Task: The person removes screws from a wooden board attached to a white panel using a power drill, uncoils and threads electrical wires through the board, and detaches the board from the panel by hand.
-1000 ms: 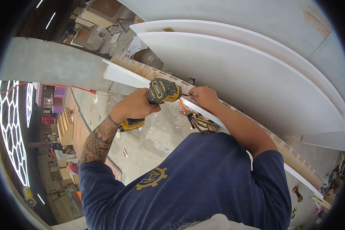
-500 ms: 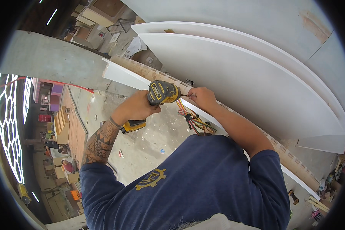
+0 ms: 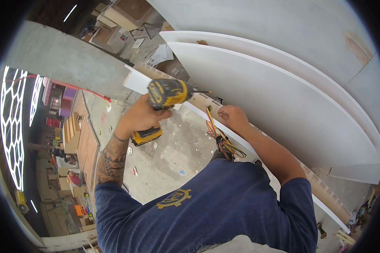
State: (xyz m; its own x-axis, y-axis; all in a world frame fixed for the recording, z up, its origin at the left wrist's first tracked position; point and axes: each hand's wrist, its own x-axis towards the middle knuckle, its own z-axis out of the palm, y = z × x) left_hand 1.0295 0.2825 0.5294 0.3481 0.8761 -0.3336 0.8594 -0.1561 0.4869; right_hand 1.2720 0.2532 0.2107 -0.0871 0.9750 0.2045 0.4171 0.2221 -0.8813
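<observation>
My left hand (image 3: 142,117) is wrapped round the grip of a yellow and black cordless drill (image 3: 169,93). Its thin bit (image 3: 203,92) points right, over a long narrow wooden strip (image 3: 200,101) edged in white. Beyond the bit's tip and nearer to me, my right hand (image 3: 235,119) rests at the strip with fingers curled together; whatever they may pinch is too small to make out. Between drill and right hand, a bundle of red, yellow and green wires (image 3: 224,145) comes out of a hole in the strip and hangs toward my body.
Two large white panels with curved edges (image 3: 261,84) stand beyond the strip, near a grey-white wall (image 3: 283,19). Scraps litter the concrete floor (image 3: 169,156). Far left are a workbench (image 3: 85,130) and people (image 3: 74,178). A red cable (image 3: 86,92) runs along the left.
The drill has drawn back leftward, so its bit has come away from my right fingers. My right hand has shifted away from it along the strip, uncovering the wire hole. The view has shifted slightly.
</observation>
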